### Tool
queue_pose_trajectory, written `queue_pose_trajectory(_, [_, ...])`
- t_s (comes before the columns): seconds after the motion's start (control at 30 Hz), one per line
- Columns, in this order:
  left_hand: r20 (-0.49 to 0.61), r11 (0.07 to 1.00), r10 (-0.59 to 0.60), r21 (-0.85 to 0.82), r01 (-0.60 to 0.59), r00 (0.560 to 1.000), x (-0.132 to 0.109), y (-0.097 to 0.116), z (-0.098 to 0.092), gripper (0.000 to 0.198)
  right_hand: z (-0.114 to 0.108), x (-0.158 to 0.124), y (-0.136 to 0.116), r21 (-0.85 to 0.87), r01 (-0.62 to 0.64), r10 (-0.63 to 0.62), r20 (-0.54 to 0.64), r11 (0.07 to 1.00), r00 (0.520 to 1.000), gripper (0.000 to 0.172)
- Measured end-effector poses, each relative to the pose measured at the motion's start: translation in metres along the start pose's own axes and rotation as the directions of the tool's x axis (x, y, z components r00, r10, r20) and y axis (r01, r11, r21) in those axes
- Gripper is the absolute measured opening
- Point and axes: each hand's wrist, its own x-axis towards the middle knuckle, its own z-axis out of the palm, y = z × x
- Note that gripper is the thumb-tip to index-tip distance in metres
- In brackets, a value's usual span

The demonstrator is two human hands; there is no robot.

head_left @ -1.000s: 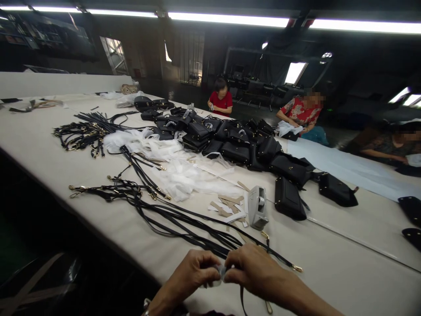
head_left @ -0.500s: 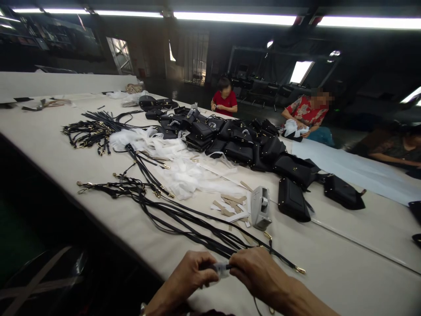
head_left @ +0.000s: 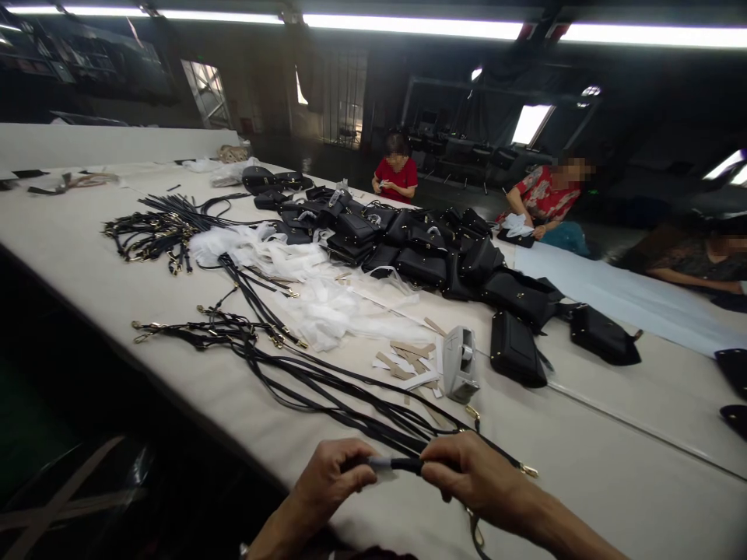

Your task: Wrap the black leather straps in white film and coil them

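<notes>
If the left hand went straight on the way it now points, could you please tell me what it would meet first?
Past the black strip held between both hands, the left hand would probably meet the right hand first, since the two face each other, though exact depth is unclear.

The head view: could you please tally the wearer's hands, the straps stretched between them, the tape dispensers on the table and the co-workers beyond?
Hands, left hand and right hand: 2
Black strap between them: 1
Tape dispenser: 1
Co-workers, in plain red top, flowered top and dark top: 3
Total: 7
</notes>
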Motion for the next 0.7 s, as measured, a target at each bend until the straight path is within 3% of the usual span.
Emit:
queue_pose_trajectory(0.07, [0.138, 0.97, -0.159, -0.164, 0.181, 0.977, 0.001, 0.003, 0.001, 0.019, 0.007, -0.001, -0.005, -0.239, 0.113, -0.129, -0.055, 0.964, 0.99, 0.027])
queue_pose_trajectory(0.17, [0.244, 0.904, -0.212, -0.318, 0.285, 0.946, 0.002, 0.008, 0.007, 0.019, 0.017, 0.0, -0.011, -0.359, 0.218, -0.248, -0.039, 0.907, 0.968, 0.03])
queue_pose_trajectory(0.27, [0.278, 0.873, -0.196, -0.387, 0.296, 0.94, 0.003, 0.01, 0.014, 0.017, 0.022, 0.005, -0.012, -0.238, 0.139, -0.152, -0.035, 0.961, 0.988, 0.03])
queue_pose_trajectory(0.33, [0.245, 0.881, -0.191, -0.385, 0.276, 0.951, 0.002, 0.01, 0.016, 0.016, 0.021, 0.009, -0.012, 0.017, -0.003, 0.003, 0.024, 1.0, 1.0, 0.022])
queue_pose_trajectory(0.4, [0.142, 0.937, -0.134, -0.305, 0.172, 0.981, 0.001, 0.01, 0.016, 0.016, 0.018, 0.011, -0.01, 0.292, -0.123, 0.079, 0.157, 0.948, 0.984, 0.016])
queue_pose_trajectory(0.47, [-0.002, 0.992, 0.056, -0.116, -0.056, 0.998, 0.001, 0.008, 0.013, 0.015, 0.017, 0.012, -0.006, 0.42, -0.191, 0.111, 0.207, 0.887, 0.972, 0.02])
queue_pose_trajectory(0.5, [-0.051, 0.982, 0.187, -0.005, -0.187, 0.981, 0.001, 0.006, 0.012, 0.014, 0.017, 0.012, -0.004, 0.418, -0.208, 0.143, 0.183, 0.884, 0.973, 0.019])
queue_pose_trajectory(0.57, [-0.091, 0.905, 0.409, 0.168, -0.391, 0.908, 0.001, 0.003, 0.011, 0.014, 0.019, 0.01, 0.001, 0.301, -0.193, 0.191, 0.036, 0.934, 0.981, 0.013])
queue_pose_trajectory(0.6, [-0.088, 0.873, 0.465, 0.209, -0.44, 0.881, 0.001, 0.002, 0.011, 0.016, 0.02, 0.01, 0.003, 0.186, -0.151, 0.165, -0.058, 0.971, 0.985, 0.012])
queue_pose_trajectory(0.63, [-0.081, 0.866, 0.476, 0.22, -0.45, 0.876, 0.002, 0.001, 0.012, 0.017, 0.022, 0.009, 0.005, 0.041, -0.088, 0.093, -0.139, 0.995, 0.986, 0.014])
queue_pose_trajectory(0.7, [-0.068, 0.915, 0.376, 0.184, -0.359, 0.924, 0.003, 0.001, 0.016, 0.018, 0.026, 0.007, 0.008, -0.268, 0.066, -0.126, -0.212, 0.961, 0.969, 0.016])
